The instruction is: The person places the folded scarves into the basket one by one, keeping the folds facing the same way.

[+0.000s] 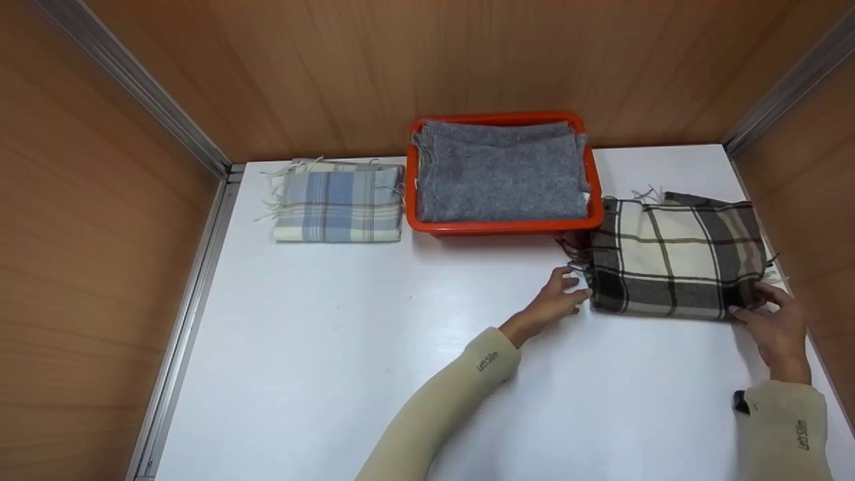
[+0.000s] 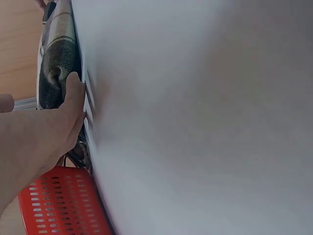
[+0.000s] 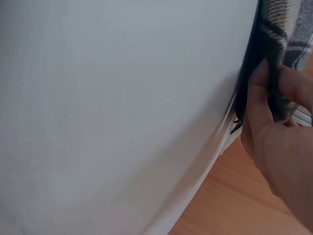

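A folded black-and-cream plaid scarf (image 1: 674,257) with fringes lies on the right of the white table, beside the red basket. At its near right corner my right hand (image 1: 775,327) pinches the folded edge; in the right wrist view the dark cloth (image 3: 276,44) sits between thumb and fingers. My left hand (image 1: 554,300) is by the near left corner, fingers parted and reaching towards the fringe. In the left wrist view its thumb (image 2: 74,88) lies against the scarf's end (image 2: 61,58), low by the table top.
The red basket (image 1: 507,227) stands at the back middle, holding folded grey cloth (image 1: 504,174). Left of it lies a folded blue-and-cream plaid scarf (image 1: 340,204). Wooden panels (image 1: 334,73) close in the table (image 1: 320,361) at the back and both sides.
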`<state>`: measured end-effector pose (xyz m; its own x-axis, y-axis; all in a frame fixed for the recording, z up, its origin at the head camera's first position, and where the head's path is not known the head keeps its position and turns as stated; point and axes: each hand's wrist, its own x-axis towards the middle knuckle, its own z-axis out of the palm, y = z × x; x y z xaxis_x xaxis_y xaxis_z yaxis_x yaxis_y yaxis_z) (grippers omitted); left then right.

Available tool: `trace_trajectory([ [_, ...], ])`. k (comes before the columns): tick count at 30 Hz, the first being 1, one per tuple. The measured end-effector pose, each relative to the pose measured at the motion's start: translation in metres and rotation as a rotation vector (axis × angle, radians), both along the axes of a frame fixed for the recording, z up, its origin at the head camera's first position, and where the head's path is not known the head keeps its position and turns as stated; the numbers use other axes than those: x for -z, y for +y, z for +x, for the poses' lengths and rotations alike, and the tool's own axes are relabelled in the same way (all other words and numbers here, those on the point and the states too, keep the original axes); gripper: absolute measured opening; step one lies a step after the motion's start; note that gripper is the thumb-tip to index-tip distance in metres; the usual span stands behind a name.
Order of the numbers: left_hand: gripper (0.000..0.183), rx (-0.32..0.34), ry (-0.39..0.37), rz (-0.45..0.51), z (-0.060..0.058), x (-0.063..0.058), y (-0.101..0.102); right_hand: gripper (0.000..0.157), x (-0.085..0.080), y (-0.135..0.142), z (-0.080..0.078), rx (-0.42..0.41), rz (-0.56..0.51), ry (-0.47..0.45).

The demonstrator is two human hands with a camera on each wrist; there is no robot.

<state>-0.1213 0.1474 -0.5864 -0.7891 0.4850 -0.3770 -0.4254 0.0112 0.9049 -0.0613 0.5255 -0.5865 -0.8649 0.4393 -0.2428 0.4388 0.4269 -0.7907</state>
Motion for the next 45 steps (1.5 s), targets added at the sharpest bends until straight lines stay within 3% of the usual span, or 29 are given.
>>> trace_trajectory([
  [10,0.062,-0.013,-0.026,0.017,0.001,0.002,0.001,0.066,0.002,0.0,0.008,-0.049,-0.099,0.011],
  [13,0.059,-0.035,-0.044,0.035,0.003,0.001,0.002,0.064,0.004,0.0,0.011,-0.033,-0.214,0.055],
  [17,0.058,-0.073,-0.096,0.088,0.004,0.001,0.003,0.064,0.007,0.0,0.016,-0.035,-0.268,0.082],
  [26,0.068,-0.082,-0.156,0.118,0.01,0.003,0.004,0.068,0.012,-0.001,0.028,-0.138,-0.017,0.025],
  [30,0.069,-0.066,-0.154,0.128,0.011,0.005,0.005,0.067,0.012,-0.002,0.032,-0.163,0.027,0.017],
  [35,0.066,-0.066,-0.131,0.094,0.012,0.006,0.004,0.053,0.006,-0.001,0.032,-0.191,0.059,0.016],
  [37,0.063,-0.066,-0.12,0.083,0.013,0.006,0.004,0.05,0.002,-0.001,0.031,-0.178,0.121,-0.009],
  [41,0.059,-0.05,-0.107,0.086,0.014,0.007,0.004,0.062,-0.009,-0.001,0.024,-0.105,0.24,-0.124],
  [45,0.065,-0.045,-0.107,0.077,0.015,0.007,0.004,0.066,-0.016,-0.003,0.013,0.0,0.201,-0.167],
])
